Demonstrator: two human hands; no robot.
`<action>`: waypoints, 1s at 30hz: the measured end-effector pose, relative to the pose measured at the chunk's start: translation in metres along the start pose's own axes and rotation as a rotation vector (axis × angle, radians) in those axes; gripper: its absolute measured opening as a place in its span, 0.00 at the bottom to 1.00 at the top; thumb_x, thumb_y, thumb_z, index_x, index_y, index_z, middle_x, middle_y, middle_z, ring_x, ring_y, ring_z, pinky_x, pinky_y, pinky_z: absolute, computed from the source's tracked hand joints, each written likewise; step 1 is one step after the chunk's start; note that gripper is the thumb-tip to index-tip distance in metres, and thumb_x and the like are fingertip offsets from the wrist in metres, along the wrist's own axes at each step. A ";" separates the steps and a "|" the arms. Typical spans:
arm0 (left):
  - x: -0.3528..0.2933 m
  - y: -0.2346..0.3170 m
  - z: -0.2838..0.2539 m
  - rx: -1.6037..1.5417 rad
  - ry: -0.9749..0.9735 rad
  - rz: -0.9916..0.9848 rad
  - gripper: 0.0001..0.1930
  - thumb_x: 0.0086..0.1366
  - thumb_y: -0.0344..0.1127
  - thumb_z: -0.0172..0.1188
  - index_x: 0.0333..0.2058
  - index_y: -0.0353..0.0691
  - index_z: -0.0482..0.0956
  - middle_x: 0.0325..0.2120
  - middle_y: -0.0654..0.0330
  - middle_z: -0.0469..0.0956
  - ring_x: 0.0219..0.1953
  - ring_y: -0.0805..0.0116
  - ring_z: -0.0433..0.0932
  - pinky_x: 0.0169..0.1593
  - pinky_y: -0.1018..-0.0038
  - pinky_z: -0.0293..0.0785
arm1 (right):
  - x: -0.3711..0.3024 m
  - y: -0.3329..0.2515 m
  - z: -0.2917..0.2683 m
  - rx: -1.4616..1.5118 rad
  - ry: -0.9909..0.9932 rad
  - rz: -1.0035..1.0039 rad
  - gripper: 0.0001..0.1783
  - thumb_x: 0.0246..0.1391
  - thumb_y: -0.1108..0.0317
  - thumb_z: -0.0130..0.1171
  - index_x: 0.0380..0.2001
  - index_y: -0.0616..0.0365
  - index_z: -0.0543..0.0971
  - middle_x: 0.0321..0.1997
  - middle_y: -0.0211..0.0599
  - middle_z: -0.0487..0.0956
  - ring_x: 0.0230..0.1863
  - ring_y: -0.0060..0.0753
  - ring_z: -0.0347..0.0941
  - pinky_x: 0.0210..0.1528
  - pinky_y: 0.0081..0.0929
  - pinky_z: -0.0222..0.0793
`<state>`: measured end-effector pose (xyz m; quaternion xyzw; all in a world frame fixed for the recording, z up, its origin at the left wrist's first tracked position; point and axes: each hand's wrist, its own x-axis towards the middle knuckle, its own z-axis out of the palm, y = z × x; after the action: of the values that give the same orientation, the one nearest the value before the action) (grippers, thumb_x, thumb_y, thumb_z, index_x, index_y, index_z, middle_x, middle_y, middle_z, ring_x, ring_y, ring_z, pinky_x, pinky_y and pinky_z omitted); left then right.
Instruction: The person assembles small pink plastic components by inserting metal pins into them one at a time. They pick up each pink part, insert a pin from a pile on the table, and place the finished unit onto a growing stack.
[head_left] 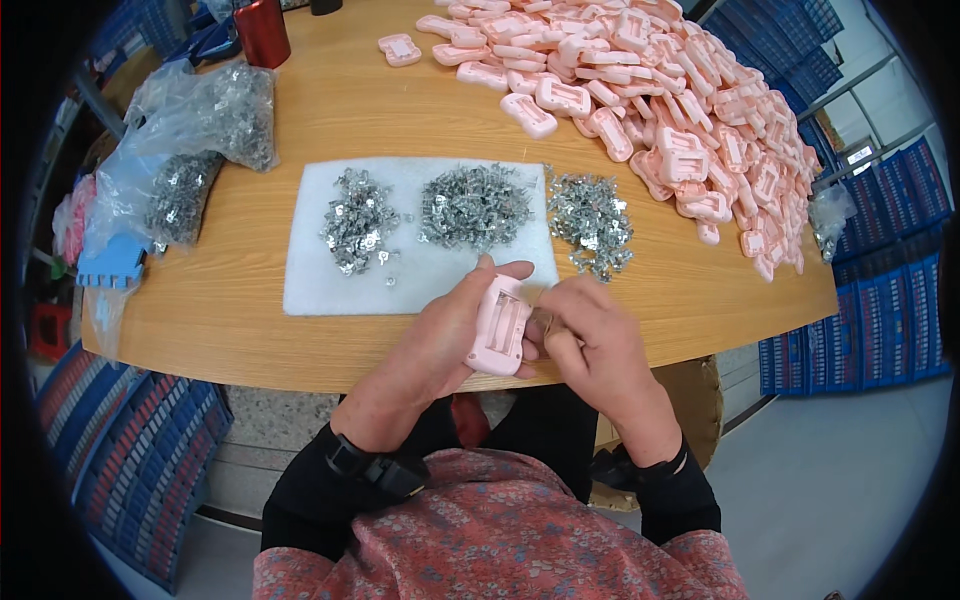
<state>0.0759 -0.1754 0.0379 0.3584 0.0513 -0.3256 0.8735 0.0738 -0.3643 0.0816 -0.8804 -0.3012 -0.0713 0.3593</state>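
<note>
My left hand is closed round a pink plastic casing, whose open battery compartment faces up. Close against the casing's right side, my right hand has its thumb and fingers pinched together; whatever lies between them is too small to make out. Just beyond both hands is a white foam sheet bearing two heaps of small metal pieces, a left heap and a middle heap. A third heap of metal pieces lies at the sheet's right edge, mostly on the wooden table.
A large pile of pink casings covers the table's far right, with one casing apart from it. Clear bags of metal pieces lie at the left. A red metal bottle stands far left. Blue racks flank the table.
</note>
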 end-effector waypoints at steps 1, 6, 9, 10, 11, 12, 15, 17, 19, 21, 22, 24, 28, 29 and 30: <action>0.000 0.002 0.000 -0.011 -0.013 0.001 0.31 0.76 0.58 0.30 0.66 0.42 0.59 0.33 0.52 0.78 0.33 0.62 0.82 0.37 0.65 0.82 | 0.003 -0.002 0.000 0.066 0.036 0.097 0.16 0.53 0.73 0.61 0.47 0.59 0.77 0.35 0.37 0.76 0.30 0.36 0.75 0.34 0.29 0.72; 0.000 0.005 0.003 -0.028 -0.156 0.002 0.31 0.76 0.56 0.27 0.68 0.42 0.55 0.33 0.50 0.80 0.31 0.61 0.82 0.37 0.65 0.81 | 0.006 0.002 0.005 0.838 -0.109 0.603 0.12 0.63 0.67 0.57 0.45 0.64 0.75 0.31 0.25 0.75 0.28 0.15 0.69 0.32 0.17 0.67; -0.003 0.006 0.010 0.039 -0.098 -0.016 0.32 0.76 0.55 0.20 0.68 0.41 0.54 0.32 0.46 0.80 0.30 0.54 0.83 0.39 0.61 0.82 | 0.008 0.001 0.008 0.860 -0.036 0.624 0.12 0.64 0.66 0.58 0.44 0.63 0.76 0.29 0.23 0.75 0.28 0.10 0.68 0.31 0.14 0.65; -0.005 0.005 0.007 0.070 -0.150 -0.020 0.32 0.77 0.55 0.22 0.68 0.40 0.54 0.36 0.47 0.80 0.36 0.56 0.83 0.43 0.61 0.82 | 0.009 0.000 0.006 0.884 -0.053 0.631 0.11 0.64 0.66 0.58 0.44 0.63 0.76 0.30 0.23 0.76 0.28 0.10 0.68 0.31 0.13 0.65; -0.004 0.003 0.008 0.073 -0.116 0.001 0.31 0.77 0.54 0.23 0.68 0.40 0.54 0.38 0.48 0.79 0.38 0.57 0.82 0.44 0.62 0.81 | 0.010 0.000 0.003 0.908 -0.070 0.639 0.11 0.64 0.66 0.58 0.43 0.63 0.76 0.30 0.23 0.76 0.29 0.10 0.68 0.31 0.13 0.65; -0.003 0.002 0.010 0.076 -0.083 0.023 0.31 0.77 0.54 0.23 0.67 0.40 0.55 0.40 0.49 0.79 0.40 0.59 0.82 0.45 0.63 0.81 | 0.013 0.000 0.000 0.932 -0.089 0.647 0.11 0.63 0.66 0.58 0.43 0.63 0.77 0.30 0.23 0.76 0.29 0.10 0.69 0.31 0.13 0.65; -0.010 0.005 0.008 0.284 0.025 0.059 0.27 0.78 0.50 0.32 0.65 0.37 0.59 0.47 0.55 0.77 0.46 0.64 0.80 0.49 0.66 0.79 | 0.015 0.009 -0.002 0.931 -0.069 0.633 0.11 0.63 0.65 0.59 0.42 0.63 0.78 0.31 0.24 0.77 0.29 0.09 0.69 0.30 0.13 0.65; -0.011 0.010 0.006 0.327 0.042 0.098 0.25 0.77 0.47 0.37 0.63 0.37 0.62 0.47 0.57 0.77 0.46 0.66 0.80 0.49 0.68 0.79 | 0.016 0.016 -0.004 0.930 -0.091 0.625 0.12 0.62 0.65 0.61 0.43 0.63 0.78 0.31 0.24 0.77 0.28 0.09 0.67 0.29 0.12 0.64; -0.020 0.013 0.009 0.483 0.053 0.152 0.20 0.75 0.38 0.47 0.61 0.36 0.65 0.47 0.57 0.77 0.46 0.69 0.79 0.49 0.71 0.78 | 0.016 0.013 -0.006 0.850 -0.130 0.621 0.13 0.61 0.65 0.61 0.43 0.63 0.78 0.31 0.23 0.77 0.28 0.09 0.67 0.29 0.12 0.63; -0.021 0.007 0.005 0.449 0.020 0.216 0.20 0.73 0.34 0.49 0.61 0.36 0.65 0.48 0.57 0.77 0.47 0.69 0.79 0.49 0.73 0.78 | 0.016 0.011 -0.002 0.850 -0.099 0.594 0.14 0.62 0.67 0.61 0.46 0.63 0.77 0.31 0.21 0.76 0.29 0.08 0.67 0.31 0.11 0.63; -0.021 0.007 0.005 0.424 0.053 0.225 0.20 0.73 0.34 0.50 0.61 0.36 0.65 0.49 0.56 0.76 0.47 0.69 0.78 0.49 0.73 0.78 | 0.014 0.011 0.003 0.846 -0.055 0.556 0.14 0.62 0.67 0.61 0.47 0.64 0.76 0.31 0.21 0.76 0.29 0.08 0.67 0.31 0.11 0.63; -0.020 0.007 0.005 0.372 0.118 0.242 0.20 0.73 0.33 0.51 0.61 0.35 0.64 0.50 0.56 0.75 0.48 0.69 0.78 0.49 0.73 0.78 | 0.011 0.007 0.008 0.846 -0.015 0.529 0.14 0.61 0.68 0.60 0.48 0.64 0.76 0.31 0.20 0.76 0.29 0.08 0.67 0.32 0.12 0.64; -0.019 0.006 0.001 0.303 0.140 0.244 0.20 0.73 0.33 0.50 0.61 0.36 0.64 0.50 0.56 0.75 0.48 0.69 0.77 0.49 0.72 0.78 | 0.007 0.005 0.009 0.851 -0.028 0.548 0.14 0.62 0.69 0.60 0.48 0.64 0.76 0.32 0.20 0.76 0.31 0.09 0.68 0.34 0.13 0.66; -0.019 0.005 0.001 0.312 0.145 0.257 0.20 0.72 0.32 0.50 0.61 0.35 0.65 0.49 0.56 0.75 0.47 0.69 0.78 0.49 0.72 0.78 | 0.005 0.007 0.011 0.851 -0.032 0.549 0.14 0.62 0.69 0.59 0.48 0.64 0.76 0.32 0.21 0.77 0.32 0.09 0.69 0.34 0.13 0.66; -0.020 0.005 0.001 0.320 0.151 0.272 0.20 0.72 0.32 0.50 0.60 0.35 0.65 0.47 0.56 0.76 0.46 0.69 0.79 0.49 0.72 0.78 | 0.007 0.010 0.012 0.844 -0.027 0.544 0.14 0.62 0.69 0.59 0.48 0.64 0.76 0.33 0.22 0.77 0.32 0.10 0.69 0.35 0.13 0.66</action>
<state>0.0635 -0.1629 0.0482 0.5195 0.0156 -0.1811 0.8349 0.0840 -0.3588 0.0696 -0.7058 -0.0679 0.1642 0.6858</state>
